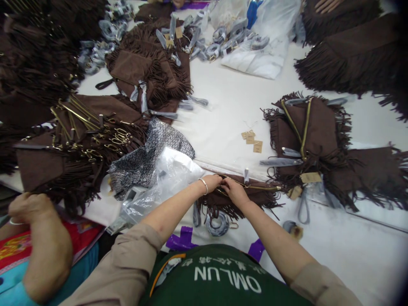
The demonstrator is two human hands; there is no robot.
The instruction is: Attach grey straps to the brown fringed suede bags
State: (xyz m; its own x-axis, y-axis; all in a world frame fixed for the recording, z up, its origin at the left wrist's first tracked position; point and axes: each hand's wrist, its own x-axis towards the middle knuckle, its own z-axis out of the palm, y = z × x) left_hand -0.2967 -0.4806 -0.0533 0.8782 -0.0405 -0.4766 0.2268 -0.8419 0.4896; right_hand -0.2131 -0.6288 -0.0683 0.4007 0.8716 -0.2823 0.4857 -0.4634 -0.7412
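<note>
My left hand [211, 183], with a metal bangle at the wrist, and my right hand [235, 192] both grip the top edge of a brown suede fringed bag [236, 199] lying flat on the white table [223, 114] in front of me. A brass zipper [256, 187] runs along that edge, and my fingertips sit close together at its left end. The fingers hide the zipper's pull, so I cannot tell where it is.
Piles of fringed suede bags with brass zippers lie around the table. A co-worker's hand [30, 208] rests at the left. Also nearby are a patterned fabric [149, 159], a clear plastic bag [165, 178], coiled grey straps [217, 224] and paper tags [251, 140].
</note>
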